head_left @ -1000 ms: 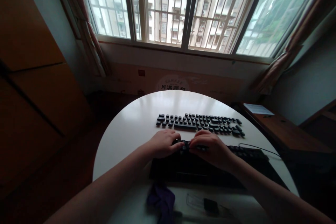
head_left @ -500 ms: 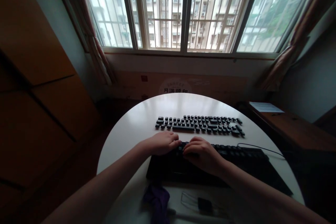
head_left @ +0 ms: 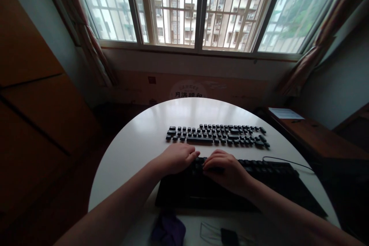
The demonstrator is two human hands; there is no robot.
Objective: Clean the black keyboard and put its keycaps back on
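A black keyboard point(head_left: 268, 167) lies across a wide dark base point(head_left: 190, 196) on the round white table. My left hand point(head_left: 179, 157) rests over the keyboard's left end, fingers stretched and lying low, the thumb pointing right. Just to its right, my right hand point(head_left: 226, 167) bends over the keys with its fingers pressed together. Whatever sits between those fingertips is hidden. Some keys point(head_left: 198, 161) show in the narrow gap between the hands. Beyond the keyboard, many loose black keycaps point(head_left: 233, 137) are laid out in rows, including a long spacebar cap point(head_left: 199, 140).
A purple cloth point(head_left: 168, 230) lies at the table's near edge, beside thin wire loops point(head_left: 209, 232) and a small black object point(head_left: 229, 236). A cable point(head_left: 288, 161) runs off right. The white table point(head_left: 123, 150) faces a barred window. Paper point(head_left: 285, 113) lies on a wooden desk point(head_left: 319, 134).
The view has tilted down and shifted slightly. Both hands stay at the keyboard's left part, with the right hand a little farther from the left.
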